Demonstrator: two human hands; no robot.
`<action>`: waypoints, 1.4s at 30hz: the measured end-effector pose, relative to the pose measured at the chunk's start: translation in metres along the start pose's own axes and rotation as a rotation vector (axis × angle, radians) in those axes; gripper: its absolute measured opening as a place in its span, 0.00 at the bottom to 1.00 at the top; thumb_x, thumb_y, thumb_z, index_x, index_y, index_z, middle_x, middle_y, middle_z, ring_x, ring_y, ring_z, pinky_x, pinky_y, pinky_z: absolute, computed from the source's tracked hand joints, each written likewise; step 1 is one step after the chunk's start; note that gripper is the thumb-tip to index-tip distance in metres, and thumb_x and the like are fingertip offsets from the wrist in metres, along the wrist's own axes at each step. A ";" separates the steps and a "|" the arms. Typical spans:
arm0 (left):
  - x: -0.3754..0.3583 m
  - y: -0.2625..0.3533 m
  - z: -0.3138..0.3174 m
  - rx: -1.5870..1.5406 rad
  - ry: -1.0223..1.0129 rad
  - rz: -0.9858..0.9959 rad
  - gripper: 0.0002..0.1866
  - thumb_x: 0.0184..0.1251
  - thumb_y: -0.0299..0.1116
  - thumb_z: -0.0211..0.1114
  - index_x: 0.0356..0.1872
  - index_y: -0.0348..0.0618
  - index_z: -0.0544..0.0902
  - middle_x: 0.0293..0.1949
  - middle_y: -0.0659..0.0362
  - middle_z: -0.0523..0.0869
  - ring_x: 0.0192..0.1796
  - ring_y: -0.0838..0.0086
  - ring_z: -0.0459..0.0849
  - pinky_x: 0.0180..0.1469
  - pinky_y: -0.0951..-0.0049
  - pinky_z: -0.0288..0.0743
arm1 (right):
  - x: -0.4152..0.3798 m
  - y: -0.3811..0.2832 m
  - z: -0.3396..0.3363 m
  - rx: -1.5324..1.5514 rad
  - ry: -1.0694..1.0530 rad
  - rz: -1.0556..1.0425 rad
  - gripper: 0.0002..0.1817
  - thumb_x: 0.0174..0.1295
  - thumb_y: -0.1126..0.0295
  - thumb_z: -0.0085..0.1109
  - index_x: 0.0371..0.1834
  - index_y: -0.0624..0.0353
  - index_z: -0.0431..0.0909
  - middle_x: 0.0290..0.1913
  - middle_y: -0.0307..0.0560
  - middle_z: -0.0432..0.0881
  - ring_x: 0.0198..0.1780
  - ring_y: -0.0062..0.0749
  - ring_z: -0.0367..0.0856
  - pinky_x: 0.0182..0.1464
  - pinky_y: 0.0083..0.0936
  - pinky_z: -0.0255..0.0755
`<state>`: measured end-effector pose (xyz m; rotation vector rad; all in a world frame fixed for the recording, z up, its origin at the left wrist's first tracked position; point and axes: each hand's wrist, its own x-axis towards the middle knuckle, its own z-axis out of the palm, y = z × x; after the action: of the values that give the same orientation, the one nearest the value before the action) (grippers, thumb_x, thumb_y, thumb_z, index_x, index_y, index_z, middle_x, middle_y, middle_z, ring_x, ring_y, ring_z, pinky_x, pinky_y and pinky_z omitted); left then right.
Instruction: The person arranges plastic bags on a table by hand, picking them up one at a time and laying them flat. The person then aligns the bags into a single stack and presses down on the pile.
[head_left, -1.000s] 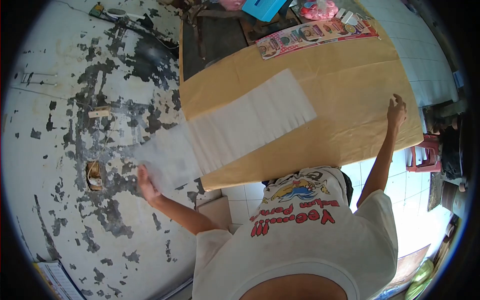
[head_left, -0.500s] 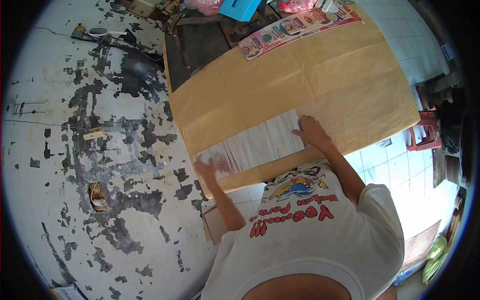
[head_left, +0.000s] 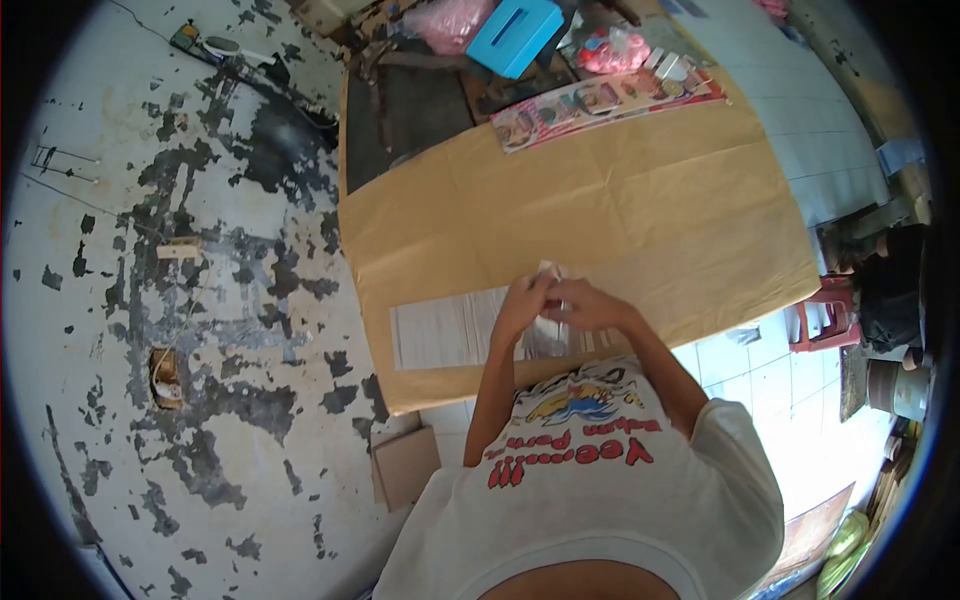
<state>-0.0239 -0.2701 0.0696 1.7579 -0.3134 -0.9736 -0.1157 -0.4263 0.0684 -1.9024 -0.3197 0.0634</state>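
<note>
A long whitish-grey, streaked strip that looks like thin plastic (head_left: pixel 440 328) lies flat near the table's front edge. At its right end, my left hand (head_left: pixel 522 305) and my right hand (head_left: pixel 590 305) meet with fingers closed. Between them the end of the strip is gathered and raised, and a small pale bit of it sticks up beyond the fingertips. Its rumpled, shiny part hangs below my hands. My fingers partly hide how the end is folded.
Brown paper (head_left: pixel 690 190) covers the table. Toward the back lie a colourful printed strip (head_left: pixel 610 105), a blue plastic box (head_left: pixel 515 38), a pink bag (head_left: pixel 450 25) and a red-and-white bag (head_left: pixel 613 50). A peeling wall (head_left: pixel 240 330) borders the left; a red stool (head_left: pixel 828 315) stands right.
My left hand has moved from the strip's left end to its right end, joining my right hand. That end, flat before, is now gathered up between my fingers. The view has shifted slightly.
</note>
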 end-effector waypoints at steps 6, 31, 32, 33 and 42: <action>0.007 -0.062 -0.045 -0.113 0.289 0.121 0.18 0.78 0.45 0.53 0.37 0.41 0.81 0.27 0.64 0.81 0.28 0.78 0.79 0.29 0.73 0.75 | -0.038 0.033 0.006 -0.505 0.155 0.239 0.36 0.52 0.58 0.73 0.66 0.48 0.72 0.70 0.53 0.67 0.73 0.51 0.60 0.74 0.47 0.52; -0.039 -0.183 -0.214 0.312 0.440 0.061 0.09 0.67 0.30 0.63 0.44 0.36 0.81 0.38 0.57 0.85 0.34 0.76 0.82 0.32 0.73 0.75 | -0.078 0.089 -0.077 -0.181 0.912 0.448 0.11 0.67 0.68 0.58 0.48 0.61 0.83 0.42 0.55 0.87 0.39 0.38 0.87 0.41 0.32 0.79; -0.025 -0.148 -0.163 0.597 0.492 0.278 0.11 0.61 0.35 0.66 0.35 0.36 0.80 0.37 0.48 0.82 0.37 0.60 0.79 0.39 0.61 0.72 | -0.058 0.075 -0.058 -0.119 0.829 0.318 0.12 0.67 0.67 0.58 0.47 0.61 0.83 0.41 0.55 0.87 0.37 0.38 0.87 0.39 0.32 0.79; -0.011 -0.108 -0.109 0.895 0.610 0.482 0.16 0.55 0.41 0.68 0.27 0.36 0.79 0.37 0.39 0.80 0.41 0.45 0.76 0.46 0.48 0.69 | -0.043 0.069 -0.043 -0.045 0.681 0.341 0.12 0.67 0.68 0.58 0.47 0.63 0.83 0.41 0.53 0.87 0.38 0.39 0.87 0.41 0.32 0.79; 0.078 -0.036 0.062 1.048 0.520 0.006 0.47 0.62 0.50 0.62 0.68 0.16 0.57 0.69 0.17 0.51 0.71 0.23 0.52 0.69 0.32 0.55 | -0.011 0.088 -0.001 -0.452 0.456 0.383 0.21 0.62 0.69 0.60 0.60 0.55 0.75 0.57 0.57 0.74 0.59 0.56 0.73 0.60 0.47 0.67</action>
<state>-0.0285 -0.3451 -0.0056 2.8617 -0.5404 -0.2729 -0.1099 -0.4577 -0.0148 -2.3318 0.3722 -0.2016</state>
